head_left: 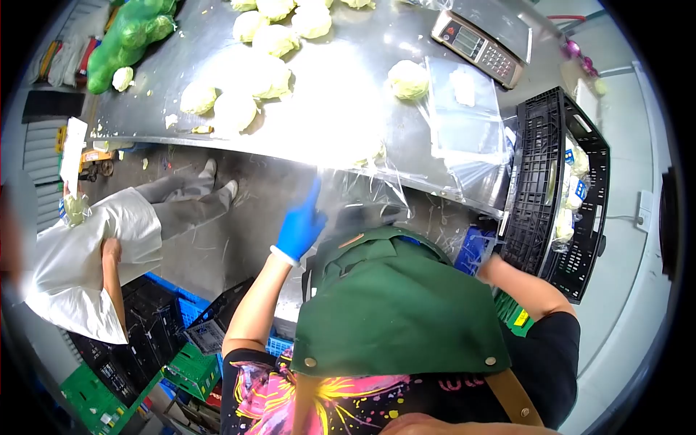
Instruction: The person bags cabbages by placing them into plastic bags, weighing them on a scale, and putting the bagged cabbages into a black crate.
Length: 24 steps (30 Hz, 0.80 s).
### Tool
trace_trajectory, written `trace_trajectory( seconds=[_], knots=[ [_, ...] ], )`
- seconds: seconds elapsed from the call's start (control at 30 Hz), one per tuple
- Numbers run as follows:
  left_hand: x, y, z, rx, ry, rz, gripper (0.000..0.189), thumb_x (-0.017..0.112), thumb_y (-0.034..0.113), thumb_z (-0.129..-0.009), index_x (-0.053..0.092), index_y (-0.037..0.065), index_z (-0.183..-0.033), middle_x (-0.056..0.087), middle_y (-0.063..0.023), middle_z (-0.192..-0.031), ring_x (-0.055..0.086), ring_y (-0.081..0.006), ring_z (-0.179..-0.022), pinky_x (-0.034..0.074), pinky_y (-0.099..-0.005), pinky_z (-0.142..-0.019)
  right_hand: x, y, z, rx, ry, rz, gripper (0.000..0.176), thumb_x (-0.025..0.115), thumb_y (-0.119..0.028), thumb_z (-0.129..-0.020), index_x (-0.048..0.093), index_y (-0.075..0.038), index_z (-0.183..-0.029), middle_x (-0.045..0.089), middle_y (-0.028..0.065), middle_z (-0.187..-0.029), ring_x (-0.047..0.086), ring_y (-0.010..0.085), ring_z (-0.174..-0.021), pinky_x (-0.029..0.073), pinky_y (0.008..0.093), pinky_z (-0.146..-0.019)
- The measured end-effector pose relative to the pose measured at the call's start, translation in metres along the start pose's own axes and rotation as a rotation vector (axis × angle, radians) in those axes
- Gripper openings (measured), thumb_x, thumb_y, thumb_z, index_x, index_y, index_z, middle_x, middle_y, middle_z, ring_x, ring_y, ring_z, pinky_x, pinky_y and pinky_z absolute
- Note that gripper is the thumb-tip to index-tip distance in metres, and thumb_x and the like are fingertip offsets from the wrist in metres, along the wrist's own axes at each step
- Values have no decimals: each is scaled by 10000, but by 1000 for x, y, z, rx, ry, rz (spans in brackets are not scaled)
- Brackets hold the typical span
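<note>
From my remote seat I look down over a green apron [395,304]. My left hand [299,226], in a blue glove, is raised with its fingers stretched out, touching the edge of a clear bag [359,190] that hangs off the steel table [348,109]. My right forearm [529,290] reaches to the lower edge of a black crate [540,181]; the hand itself is hidden there. Pale cabbage heads [246,80] lie on the table, near a scale [478,47] and a stack of clear bags [464,130]. At the left a co-worker [80,268] in white holds another head [72,209].
</note>
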State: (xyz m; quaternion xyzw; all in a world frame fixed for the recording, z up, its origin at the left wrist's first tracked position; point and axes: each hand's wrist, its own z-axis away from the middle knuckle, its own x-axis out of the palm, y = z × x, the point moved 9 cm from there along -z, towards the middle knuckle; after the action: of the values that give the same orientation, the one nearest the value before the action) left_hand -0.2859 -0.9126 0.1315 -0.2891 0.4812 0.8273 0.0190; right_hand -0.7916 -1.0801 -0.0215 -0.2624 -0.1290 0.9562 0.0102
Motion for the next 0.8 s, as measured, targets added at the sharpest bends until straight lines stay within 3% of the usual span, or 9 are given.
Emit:
trace_trajectory(
  seconds=[0.03, 0.1, 0.17, 0.27, 0.43, 0.5, 0.57, 0.7, 0.8],
  knots=[
    [3, 0, 1, 36, -88, -22, 736, 634, 8, -859, 334, 157, -1514, 628, -70, -657, 539, -96, -596, 493, -276, -622, 67, -9, -7, -126, -246, -42, 211, 626, -116, -760, 726, -60, -937, 683, 154, -1108, 615, 333, -1094, 467, 448, -946],
    [-3, -2, 5, 39, -141, 164, 717, 664, 39, -865, 359, 149, -1504, 653, -79, -719, 548, -97, -624, 491, -261, -653, -140, -23, 22, 146, -225, -394, 192, 632, -125, -750, 732, -45, -894, 701, 165, -990, 642, 360, -1018, 484, 479, -923],
    [-45, 6, -5, 205, 244, -93, 659, 633, 41, -865, 396, 106, -1477, 664, -123, -964, 610, -221, -854, 498, -327, -800, -254, 8, 11, 236, 745, -23, 393, 620, -115, -769, 624, -6, -1146, 591, 183, -1235, 533, 326, -1195, 427, 425, -1008],
    [-40, 39, -25, 447, 332, -544, 602, 606, 40, -853, 455, 89, -1433, 632, -154, -1184, 595, -282, -1086, 474, -392, -931, -366, 28, -1, 343, 1119, -35, 542, 577, -96, -805, 496, -52, -1339, 482, 129, -1391, 454, 318, -1276, 362, 425, -1082],
    [15, 22, -45, 675, -131, -569, 508, 650, 100, -828, 593, 178, -1326, 609, -119, -1296, 539, -338, -1230, 417, -431, -1050, -395, 14, -54, -243, 1193, 72, 440, 577, -101, -843, 584, -92, -1282, 528, 128, -1370, 500, 305, -1242, 383, 422, -1070],
    [-6, 16, -58, 592, -45, -319, 392, 558, 48, -876, 641, 112, -1254, 650, -92, -1227, 615, -268, -1114, 463, -399, -975, -383, 65, -90, -213, 963, -926, 278, 546, -201, -939, 678, -89, -1156, 649, 110, -1213, 598, 291, -1121, 445, 409, -1007],
    [-20, -14, -93, 251, -110, 243, 296, 485, 112, -951, 700, 68, -1150, 711, -121, -1061, 666, -238, -1000, 496, -369, -914, -374, 96, -121, -236, 849, -1627, 475, 463, -431, -1006, 691, -14, -1000, 717, 105, -938, 690, 222, -890, 543, 326, -704],
    [-2, -87, -157, -151, -206, 572, 556, 374, 410, -1046, 632, -72, -1148, 710, -151, -1030, 673, -226, -911, 522, -347, -830, -371, 111, -150, 54, 728, -2015, 436, 493, -398, -997, 640, 1, -901, 699, 122, -826, 686, 200, -716, 475, 264, -518],
    [31, -158, -191, 113, -185, 380, 612, 386, 469, -1028, 610, -92, -1130, 702, -177, -973, 684, -237, -812, 554, -329, -739, -359, 151, -140, 512, 1009, -1588, 377, 541, -379, -958, 638, -15, -980, 680, 131, -831, 671, 284, -799, 514, 381, -669]
  ],
)
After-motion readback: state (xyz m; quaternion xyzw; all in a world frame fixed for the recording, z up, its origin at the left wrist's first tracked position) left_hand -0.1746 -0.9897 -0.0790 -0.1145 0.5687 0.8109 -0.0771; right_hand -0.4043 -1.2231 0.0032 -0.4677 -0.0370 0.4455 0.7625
